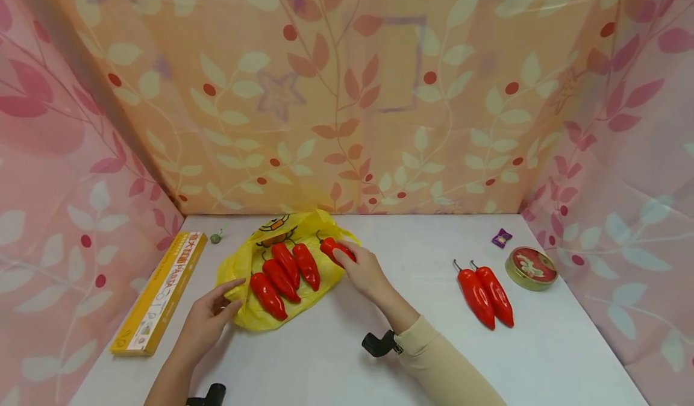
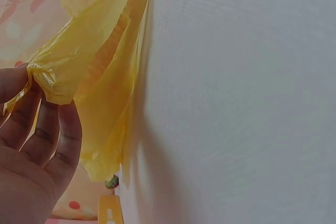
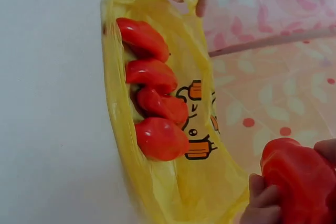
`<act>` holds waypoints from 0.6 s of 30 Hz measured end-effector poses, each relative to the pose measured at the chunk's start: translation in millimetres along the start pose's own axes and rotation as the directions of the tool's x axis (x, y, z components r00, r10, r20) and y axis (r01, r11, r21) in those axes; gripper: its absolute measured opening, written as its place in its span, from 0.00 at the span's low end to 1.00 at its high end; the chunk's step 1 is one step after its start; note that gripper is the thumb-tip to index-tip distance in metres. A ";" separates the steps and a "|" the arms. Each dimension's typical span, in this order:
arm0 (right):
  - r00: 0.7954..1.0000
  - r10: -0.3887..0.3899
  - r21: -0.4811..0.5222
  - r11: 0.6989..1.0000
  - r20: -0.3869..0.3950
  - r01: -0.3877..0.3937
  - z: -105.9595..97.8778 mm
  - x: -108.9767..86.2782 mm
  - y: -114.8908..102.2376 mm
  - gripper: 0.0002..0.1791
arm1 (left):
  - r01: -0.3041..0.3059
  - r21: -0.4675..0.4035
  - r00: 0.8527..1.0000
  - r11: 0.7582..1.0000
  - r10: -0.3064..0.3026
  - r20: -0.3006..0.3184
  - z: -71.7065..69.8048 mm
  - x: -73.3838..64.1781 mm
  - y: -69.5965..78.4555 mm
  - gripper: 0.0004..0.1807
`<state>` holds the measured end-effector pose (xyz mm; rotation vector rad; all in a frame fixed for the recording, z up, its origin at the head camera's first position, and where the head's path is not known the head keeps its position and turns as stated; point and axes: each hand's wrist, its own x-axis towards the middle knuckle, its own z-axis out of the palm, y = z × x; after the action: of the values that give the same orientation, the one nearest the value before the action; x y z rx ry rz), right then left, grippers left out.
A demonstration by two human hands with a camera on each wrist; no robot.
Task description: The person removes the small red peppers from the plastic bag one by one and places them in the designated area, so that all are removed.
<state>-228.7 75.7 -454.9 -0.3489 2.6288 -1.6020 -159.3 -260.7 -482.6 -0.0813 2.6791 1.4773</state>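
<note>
A yellow plastic bag (image 1: 230, 267) with a cartoon print lies spread on the white table, its mouth towards me. Several red peppers (image 1: 267, 297) rest side by side in it. My left hand (image 1: 202, 321) pinches the bag's left edge, and in the left wrist view thumb and fingers grip the crumpled film (image 2: 58, 77). Over the bag's right side, my right hand (image 1: 370, 273) holds another red pepper (image 1: 328, 247). The right wrist view shows this pepper (image 3: 296, 174) between thumb and fingers, beside the bag's opening.
Two more red peppers (image 1: 477, 297) lie together on the right. Beyond them are a round tin (image 1: 532, 268) and a purple wrapped candy (image 1: 502, 238). A long yellow pasta box (image 1: 157, 297) and a small green item (image 1: 216, 237) lie left. Patterned cloth walls enclose the table (image 1: 412, 261).
</note>
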 end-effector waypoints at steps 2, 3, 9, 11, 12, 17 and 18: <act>0.999 0.035 0.058 0.998 0.002 -0.035 -5.7 -4.1 2.3 0.30 | 0.002 0.002 1.000 1.000 -0.002 0.001 -0.4 -0.2 -0.3 0.26; 0.999 0.051 0.089 0.995 0.005 -0.051 -8.2 -6.2 3.9 0.30 | 0.005 0.000 1.000 1.000 -0.005 0.003 -0.6 -0.4 -0.3 0.26; 0.990 0.138 0.134 0.982 -0.009 -0.136 -23.7 -21.3 14.9 0.29 | 0.014 0.005 1.000 1.000 -0.014 0.001 -2.3 -1.9 -0.7 0.26; 0.986 0.163 0.127 0.979 -0.029 -0.158 -30.6 -26.3 18.2 0.29 | 0.008 0.010 1.000 1.000 -0.008 -0.005 -2.5 -1.6 -1.2 0.26; 0.984 0.173 0.126 0.978 -0.038 -0.167 -34.2 -28.4 20.8 0.30 | 0.003 0.009 1.000 1.000 -0.003 -0.007 -2.6 -1.2 -1.4 0.25; 0.977 0.191 0.076 0.980 -0.091 -0.184 -53.9 -38.5 33.0 0.32 | -0.016 0.010 1.000 1.000 0.016 -0.012 -2.2 0.5 -2.9 0.25; 0.977 0.189 0.052 0.981 -0.102 -0.184 -58.0 -40.3 35.6 0.32 | -0.017 0.010 1.000 1.000 0.017 -0.013 -2.2 0.6 -3.0 0.25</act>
<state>-204.3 150.5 -462.6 -0.0129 2.6063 -1.6550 -159.8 -264.2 -484.1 -0.0683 2.7040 1.4731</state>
